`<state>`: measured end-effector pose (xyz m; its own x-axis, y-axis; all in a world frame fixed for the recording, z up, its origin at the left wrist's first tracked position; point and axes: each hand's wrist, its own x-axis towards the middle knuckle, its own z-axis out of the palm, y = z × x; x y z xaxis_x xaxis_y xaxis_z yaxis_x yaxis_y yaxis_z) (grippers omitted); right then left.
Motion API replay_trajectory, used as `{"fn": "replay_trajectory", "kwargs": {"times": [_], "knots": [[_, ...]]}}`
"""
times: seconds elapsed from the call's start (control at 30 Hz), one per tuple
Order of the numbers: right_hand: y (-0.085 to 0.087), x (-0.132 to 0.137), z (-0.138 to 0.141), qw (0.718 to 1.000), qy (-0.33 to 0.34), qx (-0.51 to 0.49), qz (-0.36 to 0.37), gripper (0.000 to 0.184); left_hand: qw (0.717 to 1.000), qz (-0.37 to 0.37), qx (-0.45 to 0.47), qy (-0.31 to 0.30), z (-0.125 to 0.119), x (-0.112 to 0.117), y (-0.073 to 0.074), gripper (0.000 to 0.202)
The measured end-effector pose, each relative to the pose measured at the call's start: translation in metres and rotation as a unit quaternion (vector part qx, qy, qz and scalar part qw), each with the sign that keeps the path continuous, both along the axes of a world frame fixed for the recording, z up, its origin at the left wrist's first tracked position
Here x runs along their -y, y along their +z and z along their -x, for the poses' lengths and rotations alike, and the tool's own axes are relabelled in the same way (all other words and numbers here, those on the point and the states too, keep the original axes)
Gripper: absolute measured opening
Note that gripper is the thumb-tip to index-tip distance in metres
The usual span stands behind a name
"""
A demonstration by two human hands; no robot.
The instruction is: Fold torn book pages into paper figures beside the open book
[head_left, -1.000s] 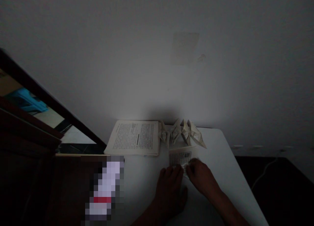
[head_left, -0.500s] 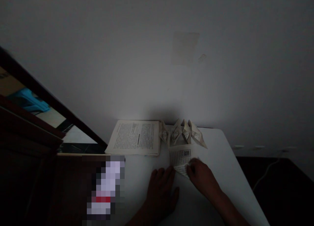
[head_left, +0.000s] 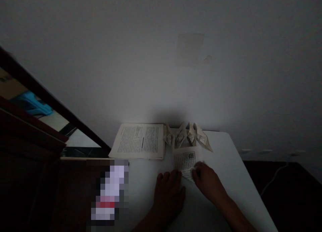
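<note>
A small printed sheet of paper (head_left: 186, 160) lies on the white table (head_left: 226, 168), partly folded. My left hand (head_left: 169, 195) rests flat on the table with its fingertips at the sheet's lower left edge, fingers stretched out. My right hand (head_left: 207, 181) presses its curled fingers on the sheet's lower right corner. Just beyond the sheet stand several folded paper figures (head_left: 187, 136) in a row by the wall.
An open book (head_left: 139, 141) lies at the table's far left against the white wall (head_left: 161, 57). A dark wooden frame with a mirror (head_left: 37, 114) leans at the left. A blurred-out object (head_left: 108, 191) sits on dark furniture. A cable (head_left: 273, 178) runs over the dark floor at the right.
My left hand drew back leftward from the sheet's near edge, then came forward again to its lower left edge. The sheet's near part now shows a diagonal fold. The right hand barely moved.
</note>
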<state>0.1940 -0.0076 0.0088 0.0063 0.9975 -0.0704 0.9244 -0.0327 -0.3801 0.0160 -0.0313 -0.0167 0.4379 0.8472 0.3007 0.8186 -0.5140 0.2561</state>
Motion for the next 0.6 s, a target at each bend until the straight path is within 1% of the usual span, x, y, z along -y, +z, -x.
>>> {"fn": "replay_trajectory", "kwargs": {"times": [0.2, 0.4, 0.6], "knots": [[0.001, 0.0, 0.0, 1.0, 0.004, -0.002, -0.001, 0.021, 1.0, -0.009, -0.002, 0.014, -0.001, 0.002, -0.005, 0.039], [0.003, 0.0, 0.001, 1.0, -0.002, 0.003, 0.011, 0.025, 0.999, -0.033, 0.002, 0.026, 0.007, 0.003, -0.003, 0.039], [0.005, 0.001, 0.001, 1.0, 0.005, 0.017, 0.014, 0.024, 0.999, -0.031, -0.012, 0.021, 0.01, 0.003, -0.003, 0.04]]}}
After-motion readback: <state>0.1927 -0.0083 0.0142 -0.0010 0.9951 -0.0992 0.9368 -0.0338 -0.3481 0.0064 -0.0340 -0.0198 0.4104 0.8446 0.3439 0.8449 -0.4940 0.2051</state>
